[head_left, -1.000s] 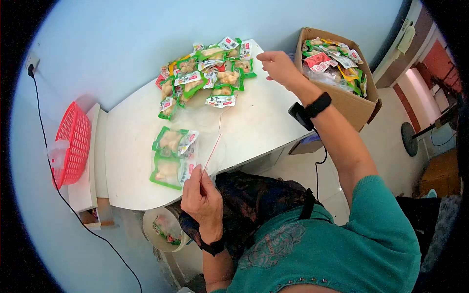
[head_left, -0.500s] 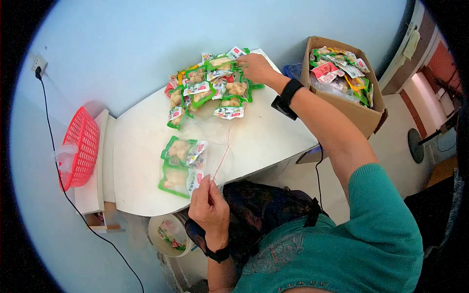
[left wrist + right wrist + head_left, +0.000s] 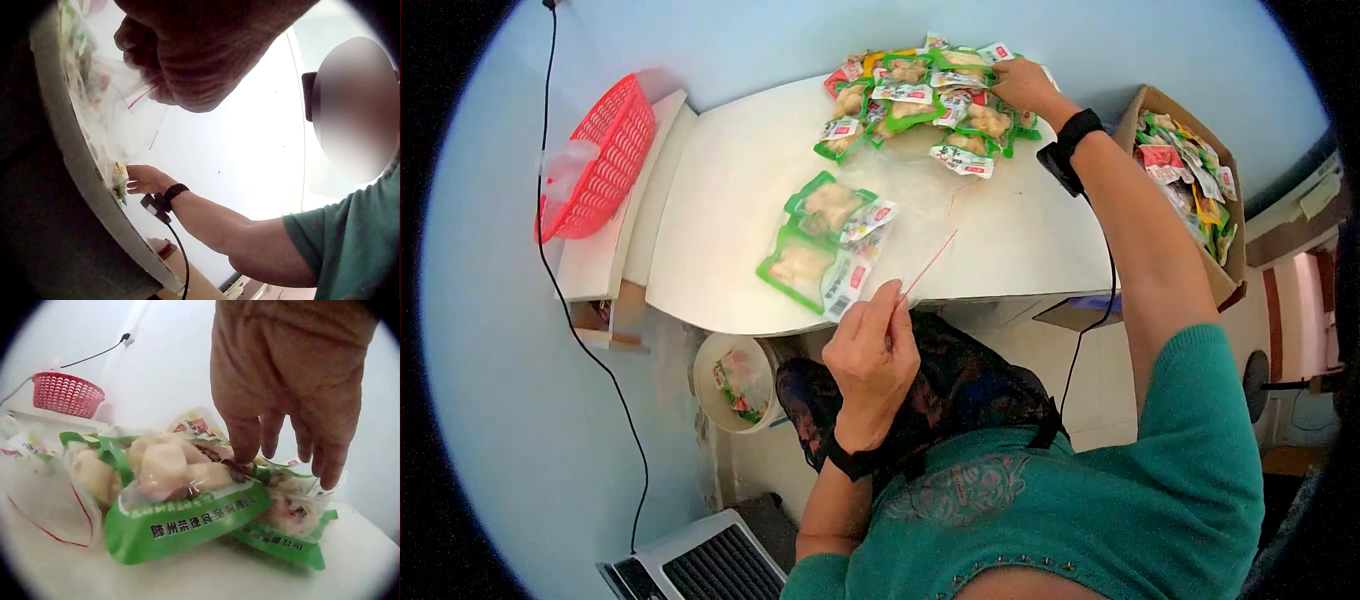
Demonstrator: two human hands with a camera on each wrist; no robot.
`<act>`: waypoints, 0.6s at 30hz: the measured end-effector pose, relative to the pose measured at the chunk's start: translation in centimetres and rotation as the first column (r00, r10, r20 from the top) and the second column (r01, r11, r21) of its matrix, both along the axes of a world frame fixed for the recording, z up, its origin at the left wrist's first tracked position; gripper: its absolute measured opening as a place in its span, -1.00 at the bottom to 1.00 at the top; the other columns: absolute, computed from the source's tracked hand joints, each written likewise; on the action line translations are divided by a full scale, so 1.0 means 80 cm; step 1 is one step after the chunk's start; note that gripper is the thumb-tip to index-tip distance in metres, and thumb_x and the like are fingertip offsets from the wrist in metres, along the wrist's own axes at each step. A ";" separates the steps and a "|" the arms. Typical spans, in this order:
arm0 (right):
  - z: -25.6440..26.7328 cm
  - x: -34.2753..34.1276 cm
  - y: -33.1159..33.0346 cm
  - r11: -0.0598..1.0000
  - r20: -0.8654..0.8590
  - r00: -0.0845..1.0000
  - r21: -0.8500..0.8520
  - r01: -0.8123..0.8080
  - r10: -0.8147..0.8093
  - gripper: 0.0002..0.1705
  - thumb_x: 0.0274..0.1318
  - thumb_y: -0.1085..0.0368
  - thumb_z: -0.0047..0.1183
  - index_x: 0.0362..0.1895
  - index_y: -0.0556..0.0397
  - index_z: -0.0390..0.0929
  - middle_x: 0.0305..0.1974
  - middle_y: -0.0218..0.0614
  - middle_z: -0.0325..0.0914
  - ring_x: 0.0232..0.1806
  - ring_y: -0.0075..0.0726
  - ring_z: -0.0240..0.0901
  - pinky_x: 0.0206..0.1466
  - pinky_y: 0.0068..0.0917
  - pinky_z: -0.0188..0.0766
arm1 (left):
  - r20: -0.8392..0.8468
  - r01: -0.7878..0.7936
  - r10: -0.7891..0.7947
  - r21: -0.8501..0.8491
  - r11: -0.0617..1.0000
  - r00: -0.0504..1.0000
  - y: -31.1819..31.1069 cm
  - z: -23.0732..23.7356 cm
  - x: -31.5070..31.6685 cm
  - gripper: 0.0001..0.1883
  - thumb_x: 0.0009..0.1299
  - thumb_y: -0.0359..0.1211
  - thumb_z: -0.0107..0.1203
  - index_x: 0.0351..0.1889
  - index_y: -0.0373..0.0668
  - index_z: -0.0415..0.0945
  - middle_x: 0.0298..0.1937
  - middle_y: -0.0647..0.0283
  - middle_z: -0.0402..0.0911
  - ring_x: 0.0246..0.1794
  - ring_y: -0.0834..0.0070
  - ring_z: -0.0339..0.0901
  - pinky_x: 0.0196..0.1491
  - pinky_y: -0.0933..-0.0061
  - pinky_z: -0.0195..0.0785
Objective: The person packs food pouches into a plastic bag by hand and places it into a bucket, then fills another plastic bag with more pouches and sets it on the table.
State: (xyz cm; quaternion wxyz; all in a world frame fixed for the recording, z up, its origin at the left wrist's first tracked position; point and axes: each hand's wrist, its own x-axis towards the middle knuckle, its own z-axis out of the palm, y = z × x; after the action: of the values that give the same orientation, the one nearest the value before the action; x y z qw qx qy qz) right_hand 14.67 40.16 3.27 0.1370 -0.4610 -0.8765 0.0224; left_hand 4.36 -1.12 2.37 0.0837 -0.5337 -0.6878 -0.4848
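In the head view my left hand (image 3: pixel 870 350) pinches the edge of a clear zip bag (image 3: pixel 920 215) with a red line along its mouth. Two green-edged food packets (image 3: pixel 832 207) lie side by side at the bag's left part, partly under its clear film. My right hand (image 3: pixel 1028 86) is at the right side of a heap of similar vacuum packets (image 3: pixel 910 110). In the right wrist view its fingers point down, fairly straight and spread, with fingertips right at a green packet (image 3: pixel 178 472). The bag's red line also shows in the left wrist view.
A cardboard box (image 3: pixel 1230 290) full of packets stands right of the white table (image 3: pixel 730 220). To the left is a red plastic basket (image 3: pixel 615 150) on a ledge. Below the table's front edge stands a bin (image 3: pixel 710 400) with wrappers. A black cable (image 3: pixel 585 360) hangs along the wall.
My right hand has moved from the table's right side onto the packet heap. The left hand keeps its pinch on the bag. The head view has shifted, so everything sits differently in frame.
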 end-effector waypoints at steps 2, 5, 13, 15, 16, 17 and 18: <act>-0.006 -0.004 -0.001 0.997 -0.039 0.999 0.073 -0.024 0.026 -0.53 -0.09 0.23 0.05 -0.02 0.09 0.61 -0.07 0.06 0.58 0.01 0.12 0.51 0.10 -0.07 0.45 | -0.004 0.010 -0.010 -0.001 1.000 1.000 0.000 -0.001 0.000 -0.83 0.28 -0.53 0.19 -0.16 -0.25 0.61 -0.56 0.17 0.47 -0.64 0.43 0.39 -0.54 0.47 0.25; -0.003 -0.011 -0.015 0.994 -0.042 0.999 0.112 -0.018 0.023 -0.48 -0.07 0.23 0.05 0.06 0.06 0.56 0.08 0.11 0.47 0.07 0.15 0.46 0.14 -0.10 0.41 | 0.004 0.016 -0.016 0.004 1.000 1.000 0.001 -0.004 -0.001 -0.82 0.28 -0.53 0.20 -0.16 -0.25 0.61 -0.56 0.17 0.48 -0.64 0.42 0.40 -0.54 0.46 0.26; -0.014 -0.043 -0.040 0.927 -0.113 0.937 0.223 -0.301 0.332 -0.33 -0.04 0.08 0.07 0.23 0.00 0.44 0.25 0.21 0.31 0.21 0.23 0.34 0.33 -0.14 0.25 | -0.044 -0.010 0.008 -0.046 0.999 0.999 0.001 -0.003 0.000 -0.83 0.28 -0.52 0.19 -0.16 -0.24 0.62 -0.54 0.16 0.52 -0.62 0.39 0.45 -0.53 0.44 0.30; -0.002 -0.046 -0.046 0.931 -0.153 0.919 0.029 -0.363 0.363 -0.29 -0.01 0.00 0.05 0.26 0.00 0.43 0.25 0.20 0.32 0.22 0.23 0.33 0.34 -0.14 0.23 | -0.046 -0.008 0.006 -0.050 0.999 0.999 0.002 -0.002 0.000 -0.83 0.29 -0.51 0.19 -0.16 -0.23 0.62 -0.53 0.15 0.53 -0.61 0.38 0.46 -0.52 0.44 0.32; 0.005 -0.049 -0.055 0.915 -0.177 0.908 -0.069 -0.397 0.380 -0.27 0.00 -0.04 0.05 0.27 0.01 0.42 0.25 0.19 0.32 0.23 0.23 0.32 0.35 -0.14 0.22 | -0.046 -0.007 0.005 -0.058 0.998 0.999 0.001 -0.002 -0.001 -0.84 0.29 -0.51 0.19 -0.17 -0.23 0.62 -0.52 0.15 0.53 -0.61 0.38 0.47 -0.52 0.44 0.32; 0.007 -0.050 -0.069 0.942 -0.140 0.937 -0.061 -0.330 0.319 -0.22 0.01 -0.14 0.00 0.27 0.02 0.42 0.20 0.16 0.38 0.22 0.29 0.30 0.35 -0.09 0.20 | -0.045 -0.010 0.007 -0.067 0.998 0.999 0.000 -0.001 -0.001 -0.84 0.29 -0.51 0.19 -0.17 -0.23 0.62 -0.52 0.15 0.54 -0.60 0.38 0.48 -0.51 0.44 0.32; 0.007 -0.049 -0.073 0.942 -0.107 0.940 -0.057 -0.331 0.324 -0.23 -0.02 -0.11 0.03 0.25 0.04 0.43 0.19 0.14 0.38 0.21 0.26 0.29 0.34 -0.11 0.21 | -0.037 -0.009 0.007 -0.069 0.998 0.999 0.000 -0.001 -0.001 -0.84 0.29 -0.50 0.19 -0.17 -0.23 0.62 -0.51 0.14 0.54 -0.60 0.37 0.48 -0.51 0.44 0.33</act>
State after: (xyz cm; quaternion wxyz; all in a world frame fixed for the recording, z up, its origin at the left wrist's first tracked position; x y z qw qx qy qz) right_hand 10.73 34.32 3.84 0.1565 -0.3119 -0.9318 0.0995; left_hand 4.28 -1.13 2.30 0.0796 -0.5425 -0.7047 -0.4504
